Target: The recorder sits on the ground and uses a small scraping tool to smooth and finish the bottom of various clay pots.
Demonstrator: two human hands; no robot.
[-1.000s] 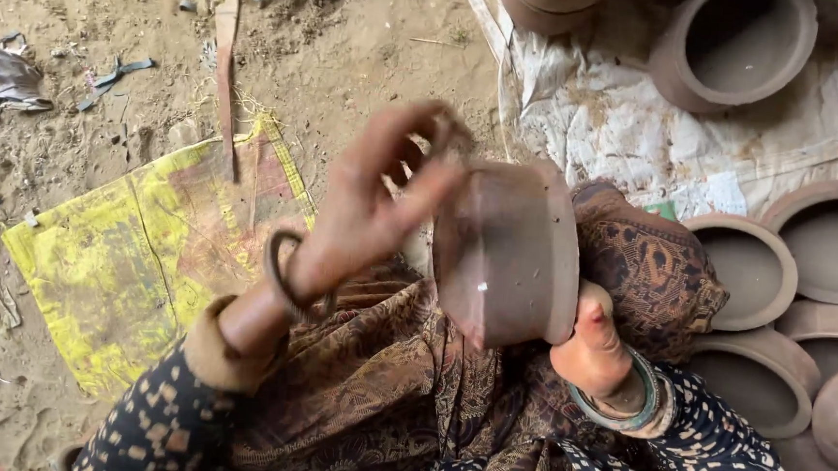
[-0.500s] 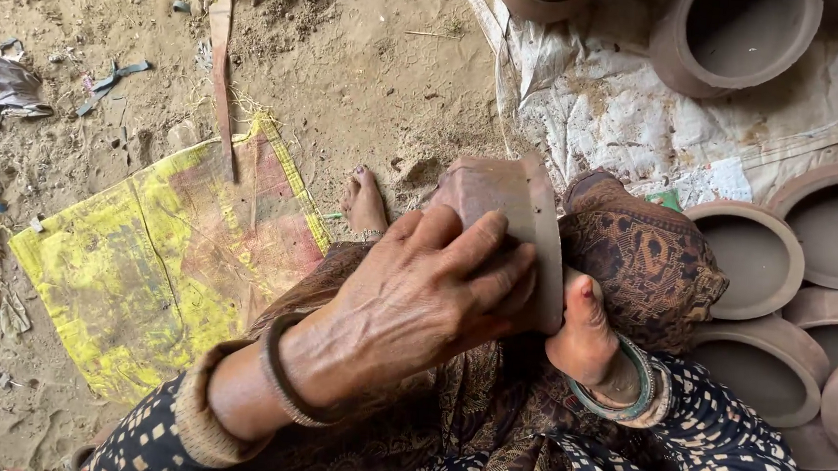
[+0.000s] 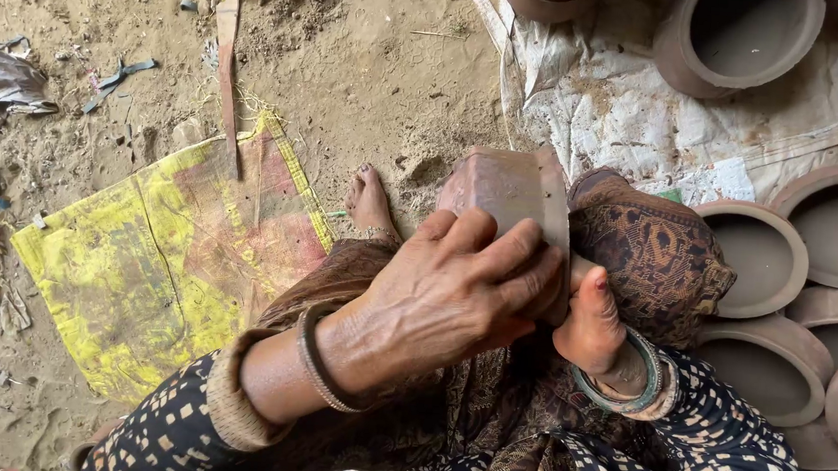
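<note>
Grip: both hands [image 3: 444, 305] [image 3: 593, 324] clasp clay pot [image 3: 509, 188] | on its side, mouth facing right

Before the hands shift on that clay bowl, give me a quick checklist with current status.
1. Left hand spread flat over the clay bowl: ok.
2. Right hand at the bowl's rim side, thumb up: ok.
3. Fingers inside the bowl: cannot tell, hidden.
4. Bowl propped over the patterned cloth on the knee: ok.
5. Finished pots close by on the right: not ok, tight room.
6. Cracks in the bowl wall: cannot tell.
</note>
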